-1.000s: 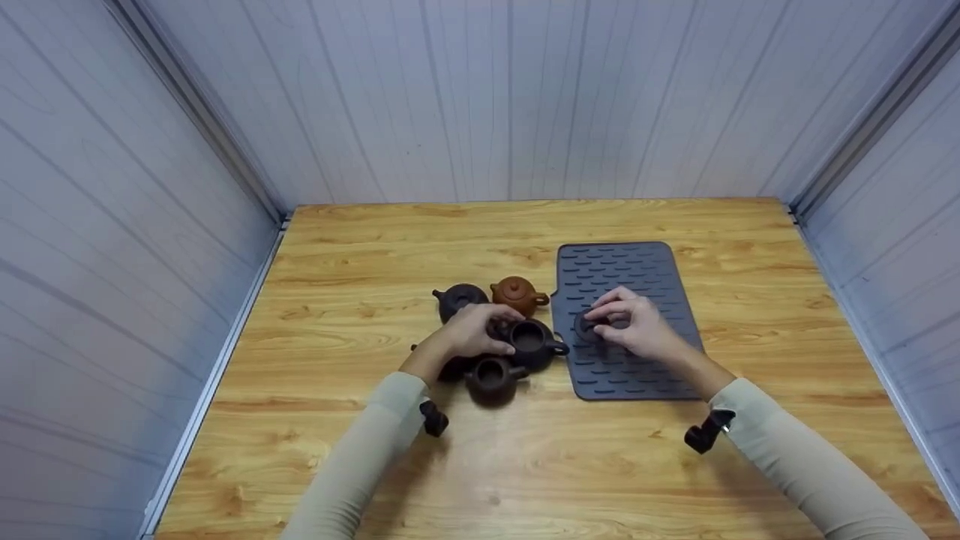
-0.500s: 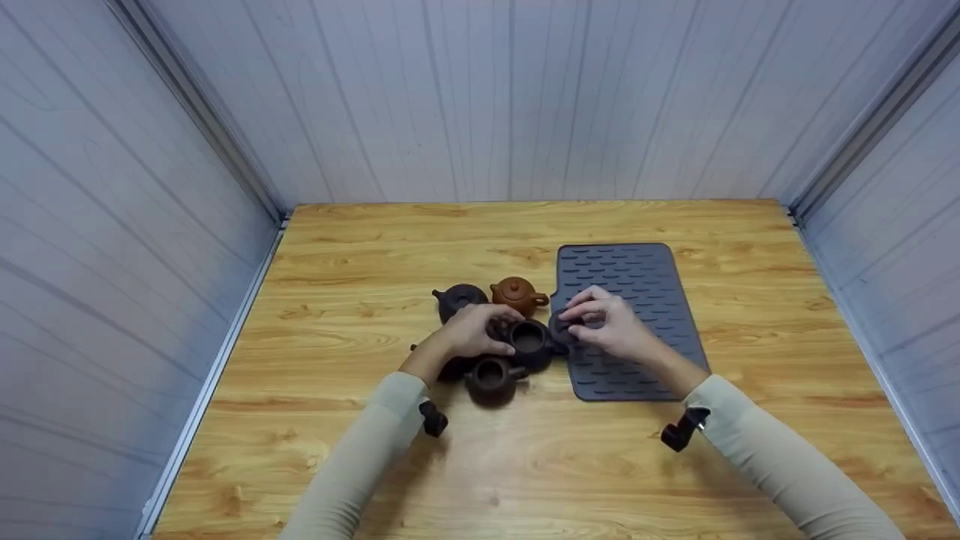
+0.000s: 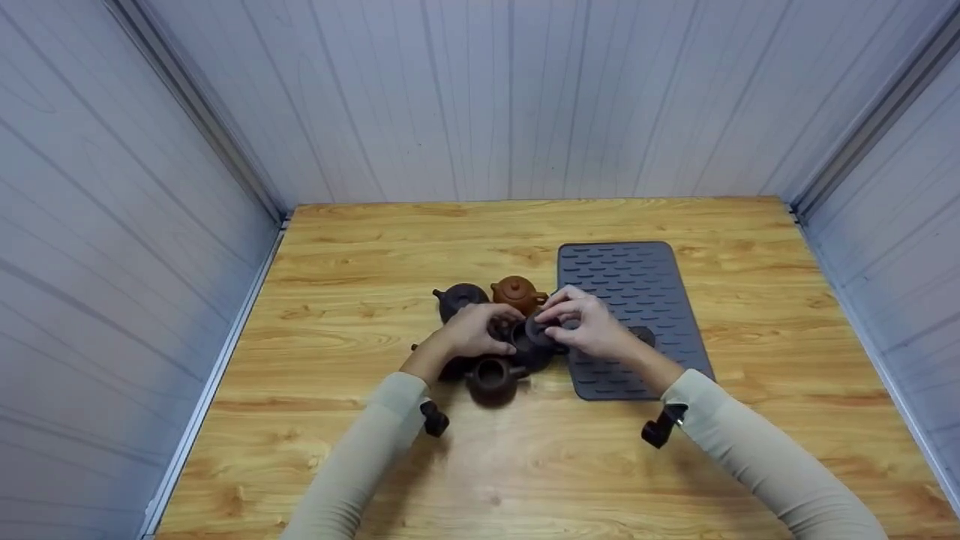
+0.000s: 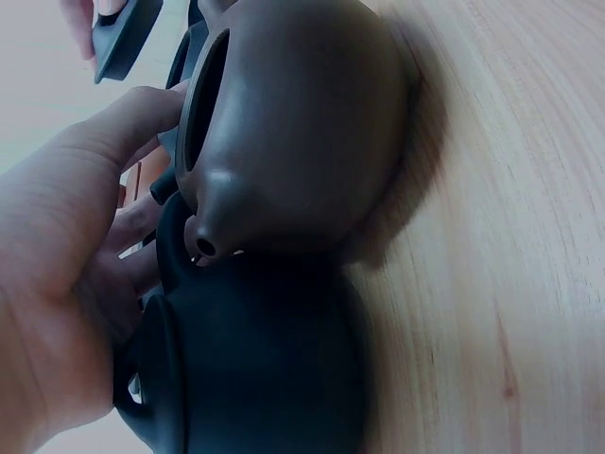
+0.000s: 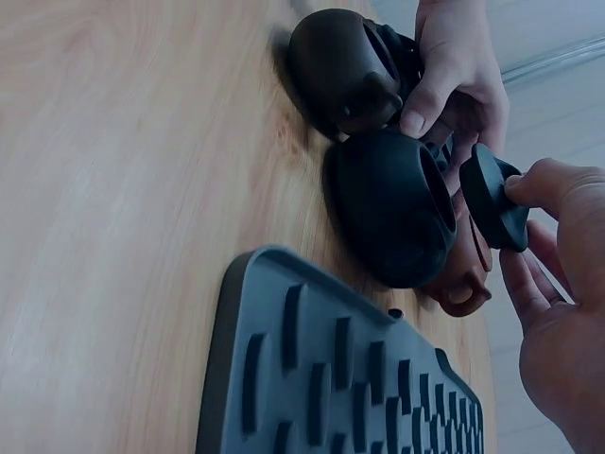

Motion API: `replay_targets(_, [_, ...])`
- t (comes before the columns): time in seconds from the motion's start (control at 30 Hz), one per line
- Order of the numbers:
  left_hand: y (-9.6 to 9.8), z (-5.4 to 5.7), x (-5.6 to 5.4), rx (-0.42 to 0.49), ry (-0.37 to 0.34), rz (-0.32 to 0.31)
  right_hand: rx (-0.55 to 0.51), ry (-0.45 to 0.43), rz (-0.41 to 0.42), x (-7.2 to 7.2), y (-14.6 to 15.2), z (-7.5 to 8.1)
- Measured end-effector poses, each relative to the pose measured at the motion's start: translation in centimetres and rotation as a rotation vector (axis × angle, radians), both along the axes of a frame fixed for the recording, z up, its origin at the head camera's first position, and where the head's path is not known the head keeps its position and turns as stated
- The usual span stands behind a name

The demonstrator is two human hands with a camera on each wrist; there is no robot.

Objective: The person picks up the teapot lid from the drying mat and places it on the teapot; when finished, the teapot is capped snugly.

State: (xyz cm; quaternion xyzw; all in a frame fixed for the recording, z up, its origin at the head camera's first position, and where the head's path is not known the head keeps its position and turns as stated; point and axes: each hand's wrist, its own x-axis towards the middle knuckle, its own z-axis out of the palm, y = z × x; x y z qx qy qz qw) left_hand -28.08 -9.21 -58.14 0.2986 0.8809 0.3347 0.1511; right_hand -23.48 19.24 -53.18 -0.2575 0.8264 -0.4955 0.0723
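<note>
My right hand [image 3: 589,326] pinches a black teapot lid [image 5: 487,199] by its knob, tilted above the mouth of a black teapot [image 5: 388,208]. That pot stands open beside the mat's left edge. My left hand [image 3: 472,330] holds the same pot at its spout side, thumb and fingers spread around it; in the right wrist view the thumb lies near its rim. A brown teapot [image 4: 302,123] with no lid stands in front. Under my left forearm sits another black teapot [image 4: 269,355], mostly hidden in the head view.
A lidded reddish-brown teapot [image 3: 514,292] and a dark teapot [image 3: 457,298] stand behind my left hand. On the grey ridged mat [image 3: 619,274] at the right, a dark round lid [image 3: 643,336] lies partly behind my right wrist. Panel walls [image 3: 465,105] border the wooden table.
My right hand has carried the black lid leftward from the mat to above the open black teapot, uncovering another lid on the mat. My left hand has stayed in place.
</note>
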Motion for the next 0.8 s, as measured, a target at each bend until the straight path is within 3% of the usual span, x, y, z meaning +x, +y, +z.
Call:
replay_targets(0.17, [-0.3,-3.1,-1.7,0.048,0.003,-0.005,-0.003,0.004,0.0,-0.2,-0.7,-0.1])
replay_targets(0.27, [-0.4,-3.9,-2.3,0.072,0.01,-0.021,-0.015,0.008,-0.005,-0.4,-0.9,-0.3])
replay_targets(0.4, [-0.4,-4.0,-2.5,0.073,0.006,-0.022,-0.044,0.006,-0.015,-0.6,-1.3,-0.5])
replay_targets(0.53, [-0.4,-3.5,-2.1,0.039,0.024,-0.011,-0.066,-0.017,-0.01,-0.6,-1.7,-0.8])
replay_targets(0.67, [-0.1,-1.0,-0.7,-0.003,0.041,-0.004,-0.063,-0.022,-0.001,-0.5,-1.9,-1.3])
replay_targets(0.77, [0.3,1.6,0.6,-0.015,0.0,0.001,-0.055,-0.004,0.002,-0.4,-2.0,-1.8])
replay_targets(0.8, [0.3,1.9,0.8,-0.013,-0.004,0.0,-0.051,0.0,0.002,-0.4,-2.0,-1.9])
